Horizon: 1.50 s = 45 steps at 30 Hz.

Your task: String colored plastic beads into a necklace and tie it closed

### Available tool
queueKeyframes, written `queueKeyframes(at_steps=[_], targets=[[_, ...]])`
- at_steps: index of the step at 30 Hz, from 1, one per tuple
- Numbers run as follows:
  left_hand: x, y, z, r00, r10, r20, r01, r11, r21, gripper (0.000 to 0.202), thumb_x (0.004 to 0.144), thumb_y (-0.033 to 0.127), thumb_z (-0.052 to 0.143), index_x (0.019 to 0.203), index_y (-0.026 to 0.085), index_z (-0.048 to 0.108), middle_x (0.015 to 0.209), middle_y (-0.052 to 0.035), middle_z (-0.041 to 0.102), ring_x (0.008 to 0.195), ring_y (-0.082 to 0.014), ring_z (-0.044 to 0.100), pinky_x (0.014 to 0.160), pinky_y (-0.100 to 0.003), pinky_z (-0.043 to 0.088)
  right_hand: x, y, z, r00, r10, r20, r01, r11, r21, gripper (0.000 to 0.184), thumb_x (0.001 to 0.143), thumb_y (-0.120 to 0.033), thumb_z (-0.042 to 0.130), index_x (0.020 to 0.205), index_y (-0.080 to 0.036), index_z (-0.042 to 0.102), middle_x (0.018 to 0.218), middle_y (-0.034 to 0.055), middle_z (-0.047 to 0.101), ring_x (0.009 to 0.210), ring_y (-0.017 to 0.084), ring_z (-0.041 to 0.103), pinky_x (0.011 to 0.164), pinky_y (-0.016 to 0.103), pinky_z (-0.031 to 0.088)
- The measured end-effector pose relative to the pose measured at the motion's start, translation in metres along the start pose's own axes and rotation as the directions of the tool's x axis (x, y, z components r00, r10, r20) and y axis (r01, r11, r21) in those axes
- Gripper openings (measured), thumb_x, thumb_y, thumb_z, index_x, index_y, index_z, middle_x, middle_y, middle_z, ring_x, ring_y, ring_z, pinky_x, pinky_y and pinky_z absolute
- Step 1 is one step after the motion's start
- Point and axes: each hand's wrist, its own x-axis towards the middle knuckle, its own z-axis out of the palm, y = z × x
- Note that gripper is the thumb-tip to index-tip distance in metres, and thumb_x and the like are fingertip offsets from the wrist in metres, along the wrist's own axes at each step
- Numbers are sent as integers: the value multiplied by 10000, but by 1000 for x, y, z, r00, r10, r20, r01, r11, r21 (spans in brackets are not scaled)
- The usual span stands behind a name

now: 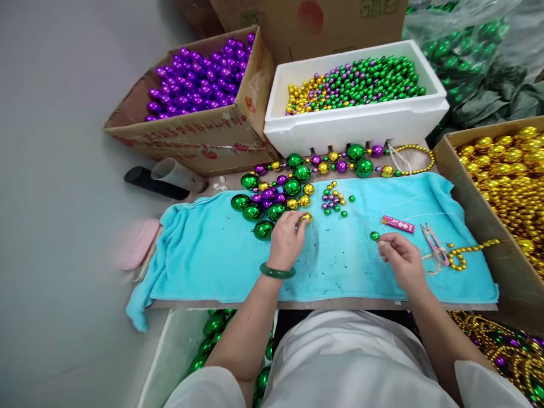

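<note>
My left hand, with a green bangle on its wrist, pinches a shiny gold bead. Just beyond it lies a cluster of large green, purple and gold beads. My right hand has its fingertips closed at a small green bead, with thin thread near it. Between the hands, farther back, sits a group of small mixed beads. Small scissors and a pink packet lie beside my right hand. All this rests on a turquoise towel.
A cardboard box of purple beads and a white foam box stand at the back. A box of gold beads borders the right side. A bead strand runs along the towel's far edge. A pink case lies left.
</note>
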Motion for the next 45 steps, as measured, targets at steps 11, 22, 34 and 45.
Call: queueKeyframes(at_steps=[11, 22, 34, 45], targets=[[5, -32, -16, 991, 31, -127, 16, 936, 352, 255, 904, 216, 438, 1020, 145, 654, 979, -102, 640, 934, -228, 562, 883, -363, 453, 2, -2, -15, 999, 31, -21, -31, 999, 10, 155, 785, -336, 661, 808, -186, 629, 613, -20, 539, 549, 90, 463, 499, 209, 380], [117, -72, -59, 931, -223, 289, 126, 939, 321, 316, 647, 336, 768, 892, 142, 719, 900, -108, 685, 893, -265, 593, 857, -365, 429, 2, 3, -12, 1000, 11, -13, -12, 997, -77, 178, 788, -363, 653, 800, -186, 635, 631, 2, 554, 564, 111, 492, 503, 227, 414], [48, 1, -47, 863, -242, 444, 470, 60, -880, 241, 900, 330, 530, 1056, 179, 636, 1030, -72, 667, 983, -155, 649, 790, -218, 542, -10, -1, 10, 989, -85, 118, 104, 981, -165, 167, 842, -349, 596, 821, -187, 629, 622, -8, 529, 537, 108, 460, 488, 230, 382], [27, 19, -30, 840, -193, 507, 504, -70, -861, 268, 898, 347, 532, 1025, 145, 653, 976, -92, 691, 822, -125, 669, 644, -174, 538, -18, 0, 9, 986, -99, 134, 123, 975, -185, 187, 844, -358, 584, 814, -182, 637, 590, -16, 480, 513, 105, 411, 464, 229, 338]])
